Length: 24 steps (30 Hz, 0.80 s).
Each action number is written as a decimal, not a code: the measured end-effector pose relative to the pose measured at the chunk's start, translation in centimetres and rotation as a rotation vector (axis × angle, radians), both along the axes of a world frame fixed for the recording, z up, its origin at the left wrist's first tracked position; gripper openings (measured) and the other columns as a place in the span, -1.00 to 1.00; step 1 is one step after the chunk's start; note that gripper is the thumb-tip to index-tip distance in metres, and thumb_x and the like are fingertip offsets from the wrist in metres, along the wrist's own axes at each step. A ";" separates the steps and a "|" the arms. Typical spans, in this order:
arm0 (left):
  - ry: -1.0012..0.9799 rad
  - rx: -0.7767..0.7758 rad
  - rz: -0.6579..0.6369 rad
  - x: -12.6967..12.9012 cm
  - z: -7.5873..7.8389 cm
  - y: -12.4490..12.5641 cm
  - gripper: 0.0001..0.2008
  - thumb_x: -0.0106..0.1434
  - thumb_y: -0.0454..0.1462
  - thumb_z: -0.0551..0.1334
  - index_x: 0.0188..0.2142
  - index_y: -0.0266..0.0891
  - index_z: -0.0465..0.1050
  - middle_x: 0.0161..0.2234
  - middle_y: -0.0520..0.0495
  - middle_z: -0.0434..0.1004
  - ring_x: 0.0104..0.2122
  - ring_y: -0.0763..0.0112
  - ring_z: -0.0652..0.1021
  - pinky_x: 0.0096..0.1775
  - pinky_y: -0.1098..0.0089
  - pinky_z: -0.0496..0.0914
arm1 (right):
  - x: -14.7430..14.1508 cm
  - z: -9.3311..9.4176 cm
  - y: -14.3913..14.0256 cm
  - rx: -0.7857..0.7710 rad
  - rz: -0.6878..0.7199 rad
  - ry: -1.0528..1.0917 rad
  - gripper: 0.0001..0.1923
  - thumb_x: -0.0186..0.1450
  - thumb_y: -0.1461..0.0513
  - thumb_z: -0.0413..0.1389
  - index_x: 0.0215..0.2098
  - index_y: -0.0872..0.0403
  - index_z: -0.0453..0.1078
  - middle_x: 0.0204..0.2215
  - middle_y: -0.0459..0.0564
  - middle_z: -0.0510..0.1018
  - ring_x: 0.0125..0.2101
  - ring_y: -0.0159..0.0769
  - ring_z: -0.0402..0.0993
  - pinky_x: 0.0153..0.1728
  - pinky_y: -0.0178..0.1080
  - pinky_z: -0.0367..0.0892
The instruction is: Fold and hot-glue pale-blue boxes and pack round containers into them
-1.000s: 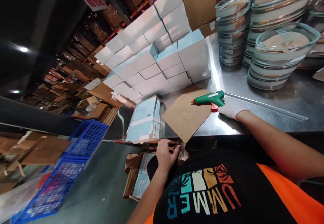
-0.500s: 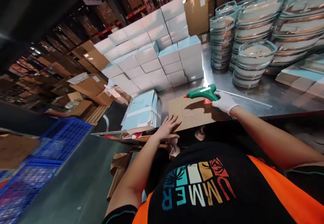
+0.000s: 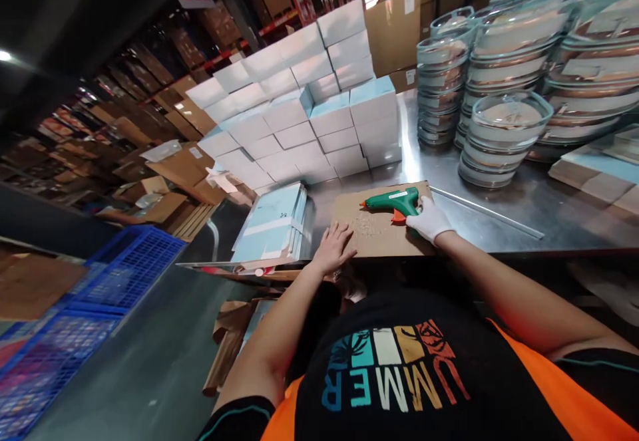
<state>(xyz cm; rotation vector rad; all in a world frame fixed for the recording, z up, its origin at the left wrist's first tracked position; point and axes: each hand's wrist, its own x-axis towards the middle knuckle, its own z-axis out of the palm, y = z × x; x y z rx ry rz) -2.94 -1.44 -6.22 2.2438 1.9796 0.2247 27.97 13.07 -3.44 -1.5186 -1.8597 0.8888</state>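
Note:
A brown cardboard sheet (image 3: 379,236) lies flat at the near edge of the steel table (image 3: 504,205). My left hand (image 3: 334,248), bare, presses flat on the sheet's left part with fingers spread. My right hand (image 3: 429,220), in a white glove, grips the green glue gun (image 3: 392,200), which rests low over the sheet with its nozzle pointing left. A patch of dried glue marks the cardboard under the nozzle.
Pale blue boxes (image 3: 309,102) are stacked in steps at the table's back left. Flat blue box blanks (image 3: 274,225) lie left of the sheet. Stacks of glass dishes (image 3: 504,135) stand at the right. A thin metal rod (image 3: 486,211) lies beyond the gun. Blue crates (image 3: 124,275) sit on the floor.
My left hand rose from below the table edge and settled flat on the cardboard. The sheet turned square to the edge. My right hand lowered the glue gun onto it.

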 end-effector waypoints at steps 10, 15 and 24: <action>0.074 0.054 -0.034 0.7 -0.1 -0.1 -0.31 0.52 0.05 0.13 0.53 -0.08 0.14 0.59 -0.24 0.00 0.56 -0.17 0.03 0.47 -0.24 0.03 | 0.8 0.3 -3.0 0.110 -0.032 0.003 -0.72 0.36 0.17 0.05 -0.08 0.05 0.55 -0.19 0.02 0.71 -0.16 -0.17 0.62 -0.06 -0.19 0.47; 0.050 0.101 -0.038 1.1 -0.5 -0.1 -0.33 0.51 0.06 0.14 0.50 -0.10 0.22 0.57 -0.25 0.04 0.55 -0.22 0.07 0.46 -0.27 0.05 | 0.7 0.8 -3.6 0.121 -0.056 -0.126 -0.71 0.42 0.07 0.05 -0.25 0.07 0.52 -0.27 0.04 0.70 -0.21 -0.17 0.62 -0.14 -0.21 0.45; 0.010 0.164 -0.056 1.4 -0.9 0.4 -0.34 0.49 0.07 0.18 0.45 -0.11 0.30 0.55 -0.30 0.12 0.52 -0.30 0.15 0.43 -0.34 0.10 | -1.8 3.3 -3.2 0.055 0.008 -0.437 -0.55 0.24 -0.09 0.33 -0.21 0.14 0.63 -0.21 0.26 0.72 -0.18 0.08 0.65 -0.17 -0.11 0.45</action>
